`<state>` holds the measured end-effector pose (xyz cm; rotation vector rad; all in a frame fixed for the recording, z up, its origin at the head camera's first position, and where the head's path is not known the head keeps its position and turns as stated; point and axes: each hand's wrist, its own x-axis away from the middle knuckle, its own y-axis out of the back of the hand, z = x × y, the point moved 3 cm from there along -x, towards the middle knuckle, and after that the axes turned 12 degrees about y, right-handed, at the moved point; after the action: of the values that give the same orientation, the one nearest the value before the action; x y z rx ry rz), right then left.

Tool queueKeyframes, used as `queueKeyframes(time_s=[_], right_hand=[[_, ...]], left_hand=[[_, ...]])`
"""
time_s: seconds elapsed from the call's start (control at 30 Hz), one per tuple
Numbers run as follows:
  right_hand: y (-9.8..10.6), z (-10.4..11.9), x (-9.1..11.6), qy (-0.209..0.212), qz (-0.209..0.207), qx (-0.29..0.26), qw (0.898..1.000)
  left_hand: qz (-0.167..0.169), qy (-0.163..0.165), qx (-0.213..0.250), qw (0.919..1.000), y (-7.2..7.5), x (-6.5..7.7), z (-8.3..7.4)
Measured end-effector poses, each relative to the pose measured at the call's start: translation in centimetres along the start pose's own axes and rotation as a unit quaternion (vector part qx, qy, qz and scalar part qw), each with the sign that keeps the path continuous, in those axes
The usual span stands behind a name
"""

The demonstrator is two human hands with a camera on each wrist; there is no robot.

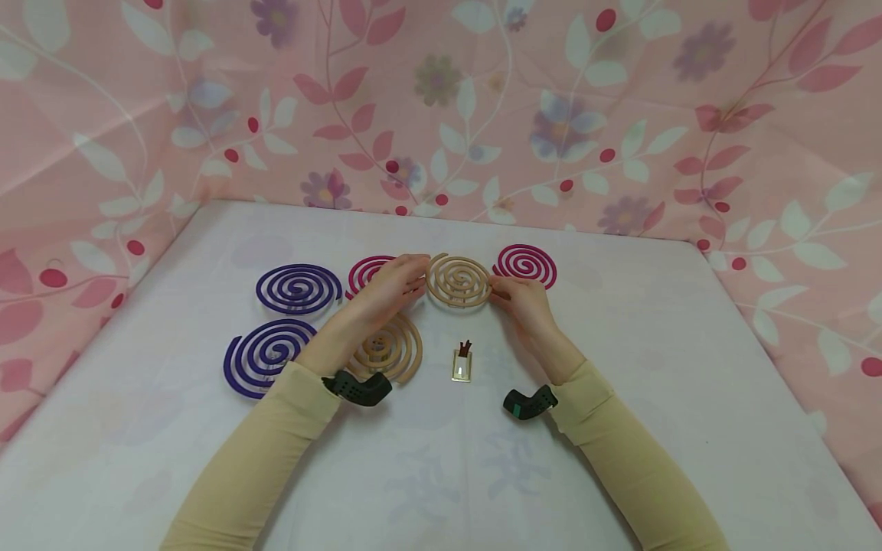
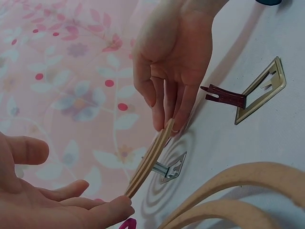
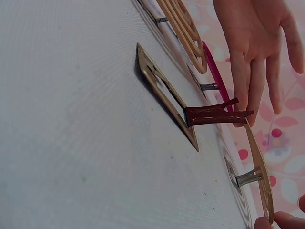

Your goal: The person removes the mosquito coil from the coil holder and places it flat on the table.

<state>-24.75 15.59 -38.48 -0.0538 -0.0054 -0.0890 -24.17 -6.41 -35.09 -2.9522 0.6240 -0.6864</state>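
A beige mosquito coil [image 1: 458, 282] sits raised on a small metal stand [image 3: 249, 178] at the back middle. The left hand [image 1: 395, 285] has straight fingers at its left edge, thumb held apart in the left wrist view. My right hand [image 1: 525, 304] touches the opposite edge with its fingertips, and the coil's rim comes between two of them in the right wrist view; the thumb stands off. In front of this coil is a bare stand [image 1: 462, 366], a gold-coloured frame with a dark red forked upright [image 3: 214, 113].
Two purple coils [image 1: 299, 289] lie at the left, one nearer the front. A pink coil [image 1: 367, 268] and another beige coil [image 1: 406, 337] are partly covered by the left arm. Another pink coil [image 1: 525, 264] stands behind the right hand. Floral cloth [image 1: 441, 115] hangs behind the white tabletop [image 1: 441, 490].
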Motion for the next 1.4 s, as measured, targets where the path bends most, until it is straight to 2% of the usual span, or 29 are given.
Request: queueKeyframes(time_s=[0.37,0.87,1.0,1.17,1.4], right_hand=[[0.1,0.1,0.0,0.001,-0.002,0.013,1.0],[0.1,0.8,0.1,0.015,0.004,-0.031,0.999],[0.0,1.1,0.2,0.02,0.007,-0.042,0.999],[-0.1,1.5,0.2,0.027,0.013,-0.052,0.998],[-0.2,1.9,0.4,0.04,0.009,-0.06,0.997]], left_hand=[[-0.009,-0.001,0.028,0.9996,0.2,-0.2,0.2],[-0.021,-0.007,0.027,0.9994,0.2,0.1,-0.1],[-0.042,-0.017,0.059,0.9972,0.1,0.1,-0.3],[-0.083,-0.043,0.113,0.9892,0.3,-0.1,-0.5],[-0.109,-0.056,0.114,0.9858,0.4,-0.2,-0.3]])
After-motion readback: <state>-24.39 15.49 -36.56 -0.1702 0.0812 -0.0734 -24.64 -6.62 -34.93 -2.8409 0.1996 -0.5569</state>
